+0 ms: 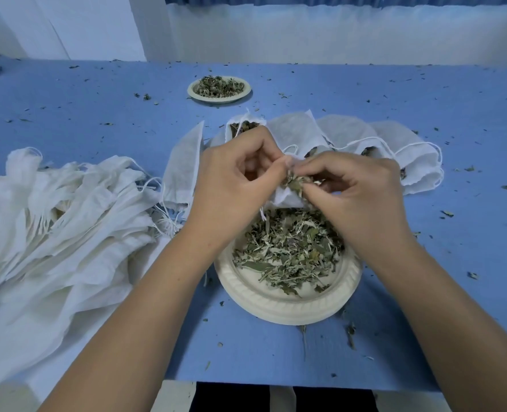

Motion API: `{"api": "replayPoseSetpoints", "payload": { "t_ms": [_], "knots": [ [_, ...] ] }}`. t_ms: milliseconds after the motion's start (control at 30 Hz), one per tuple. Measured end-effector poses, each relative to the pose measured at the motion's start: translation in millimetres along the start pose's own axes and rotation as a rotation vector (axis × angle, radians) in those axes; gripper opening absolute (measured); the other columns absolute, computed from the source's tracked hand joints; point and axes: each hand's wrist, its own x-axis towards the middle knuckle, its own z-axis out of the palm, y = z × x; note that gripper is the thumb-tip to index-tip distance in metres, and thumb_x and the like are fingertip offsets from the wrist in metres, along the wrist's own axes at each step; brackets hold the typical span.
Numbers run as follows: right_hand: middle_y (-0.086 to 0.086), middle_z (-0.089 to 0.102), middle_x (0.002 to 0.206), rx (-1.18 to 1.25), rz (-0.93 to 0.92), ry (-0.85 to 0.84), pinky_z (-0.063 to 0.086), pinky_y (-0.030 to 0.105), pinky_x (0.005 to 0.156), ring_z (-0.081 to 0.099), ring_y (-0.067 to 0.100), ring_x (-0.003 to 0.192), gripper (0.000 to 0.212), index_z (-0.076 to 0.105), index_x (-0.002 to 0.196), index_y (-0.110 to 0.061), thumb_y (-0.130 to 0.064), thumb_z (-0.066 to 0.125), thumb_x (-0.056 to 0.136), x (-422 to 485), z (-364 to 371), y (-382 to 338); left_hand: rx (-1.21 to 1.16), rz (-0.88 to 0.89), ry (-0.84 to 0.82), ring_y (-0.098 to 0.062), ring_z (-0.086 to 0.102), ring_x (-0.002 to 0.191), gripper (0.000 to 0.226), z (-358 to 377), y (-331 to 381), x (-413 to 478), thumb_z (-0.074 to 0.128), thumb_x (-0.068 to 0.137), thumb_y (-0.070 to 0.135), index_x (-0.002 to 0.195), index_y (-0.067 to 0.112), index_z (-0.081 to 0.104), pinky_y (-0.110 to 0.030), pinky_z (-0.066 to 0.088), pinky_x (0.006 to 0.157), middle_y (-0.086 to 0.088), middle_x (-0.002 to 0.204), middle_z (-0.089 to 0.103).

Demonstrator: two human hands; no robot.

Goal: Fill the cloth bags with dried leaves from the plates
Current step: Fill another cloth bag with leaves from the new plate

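Head view: left grip (237, 176) pinches open the cloth bag (285, 199); right grip (356, 194) pinches dried leaves (295, 182) at its mouth, above the plate (276, 307) near the bench (424, 307) front edge. Empty bags (53, 233) pile leftward.

L hand (234, 176) & R hand (356, 197) both bare. L forearm (145, 307) & R forearm (442, 307) bare too, uncovered right down to the bottom frame edge. L thumbnail (288, 164) is cut short. Below the table's (276, 352) near edge there's dark cloth (231, 396), poss. trousers, can't tell.
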Motion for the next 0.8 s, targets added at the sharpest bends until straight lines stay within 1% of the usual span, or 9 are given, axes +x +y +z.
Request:
{"api": "replayPoseSetpoints", "payload": {
  "t_ms": [100, 167, 267, 333, 400, 467, 600, 700, 800],
  "knots": [
    [0.002, 0.073, 0.084, -0.023, -0.028, -0.160, 0.057, 0.023, 0.070, 0.067, 0.010, 0.072, 0.020, 0.075, 0.094, -0.005, 0.004, 0.069, 0.078, 2.3, -3.9, 2.5, 0.022, -0.017, 0.037, -0.006, 0.050, 0.051, 0.018, 2.9, -1.9, -0.7, 0.068, 0.087, 0.004, 0.072, 0.003, 0.058, -0.020, 0.044, 0.052, 0.010, 0.055, 0.055],
    [-0.001, 0.071, 0.098, 0.061, 0.026, -0.292, 0.053, 0.014, 0.080, 0.066, 0.006, 0.087, 0.026, 0.070, 0.108, -0.008, -0.007, 0.066, 0.083, 4.4, -10.1, 1.6, 0.038, -0.019, 0.072, -0.008, 0.051, 0.051, 0.018, 1.0, -3.6, 0.7, 0.067, 0.088, 0.004, 0.073, 0.001, 0.058, -0.026, 0.045, 0.051, 0.004, 0.056, 0.055],
    [-0.008, 0.065, 0.115, 0.128, 0.101, -0.405, 0.050, 0.015, 0.087, 0.062, 0.001, 0.105, 0.041, 0.060, 0.117, -0.018, -0.022, 0.075, 0.079, 5.2, -15.8, 1.3, 0.059, -0.010, 0.104, -0.010, 0.052, 0.051, 0.018, -1.4, -4.9, 2.4, 0.067, 0.089, 0.006, 0.074, 0.000, 0.059, -0.031, 0.045, 0.050, -0.005, 0.059, 0.057],
    [-0.003, 0.067, 0.110, 0.110, 0.062, -0.326, 0.055, 0.021, 0.083, 0.065, 0.005, 0.099, 0.036, 0.063, 0.108, -0.013, -0.017, 0.079, 0.077, 4.0, -13.1, 1.2, 0.066, -0.008, 0.088, -0.011, 0.051, 0.052, 0.017, -0.4, -4.0, 1.6, 0.068, 0.088, 0.006, 0.075, -0.001, 0.059, -0.030, 0.044, 0.050, -0.007, 0.059, 0.057],
    [0.005, 0.070, 0.093, 0.070, -0.033, -0.183, 0.057, 0.026, 0.072, 0.067, 0.010, 0.085, 0.016, 0.069, 0.095, -0.003, -0.006, 0.075, 0.080, 2.9, -7.8, -0.7, 0.065, -0.010, 0.050, -0.009, 0.051, 0.050, 0.017, 0.5, -3.6, 0.3, 0.067, 0.088, 0.006, 0.075, 0.000, 0.059, -0.025, 0.043, 0.049, -0.006, 0.058, 0.056],
    [0.005, 0.071, 0.082, 0.028, -0.069, -0.082, 0.056, 0.028, 0.064, 0.067, 0.011, 0.074, 0.005, 0.073, 0.087, -0.002, -0.002, 0.072, 0.082, 1.7, -4.0, -1.2, 0.066, -0.002, 0.020, -0.008, 0.052, 0.048, 0.017, 0.6, -3.4, -0.8, 0.067, 0.089, 0.007, 0.075, 0.002, 0.059, -0.022, 0.045, 0.050, -0.001, 0.058, 0.057],
    [0.000, 0.071, 0.073, -0.064, -0.046, -0.083, 0.054, 0.031, 0.060, 0.067, 0.019, 0.062, 0.006, 0.076, 0.081, -0.006, -0.002, 0.071, 0.081, 1.2, -0.7, 1.2, 0.070, 0.040, -0.025, -0.008, 0.054, 0.048, 0.016, 2.1, -0.1, -2.6, 0.067, 0.088, 0.003, 0.074, 0.002, 0.060, -0.020, 0.046, 0.049, 0.005, 0.058, 0.058],
    [-0.006, 0.067, 0.080, -0.073, -0.053, -0.200, 0.050, 0.019, 0.070, 0.066, 0.016, 0.072, 0.014, 0.075, 0.088, -0.007, -0.007, 0.060, 0.088, 4.0, -4.0, 2.1, 0.077, 0.041, -0.017, -0.014, 0.055, 0.048, 0.016, 3.6, 0.1, -2.9, 0.067, 0.088, 0.002, 0.074, -0.002, 0.059, -0.023, 0.046, 0.048, -0.001, 0.058, 0.058],
    [0.003, 0.066, 0.103, 0.139, -0.038, -0.193, 0.052, 0.026, 0.078, 0.063, 0.016, 0.094, 0.016, 0.068, 0.103, -0.007, -0.007, 0.057, 0.092, 8.3, -10.9, 0.2, 0.025, -0.005, 0.080, -0.015, 0.052, 0.048, 0.019, 0.4, -1.7, 0.1, 0.066, 0.089, 0.003, 0.074, -0.001, 0.057, -0.030, 0.046, 0.050, -0.009, 0.059, 0.057]
  ]
}}
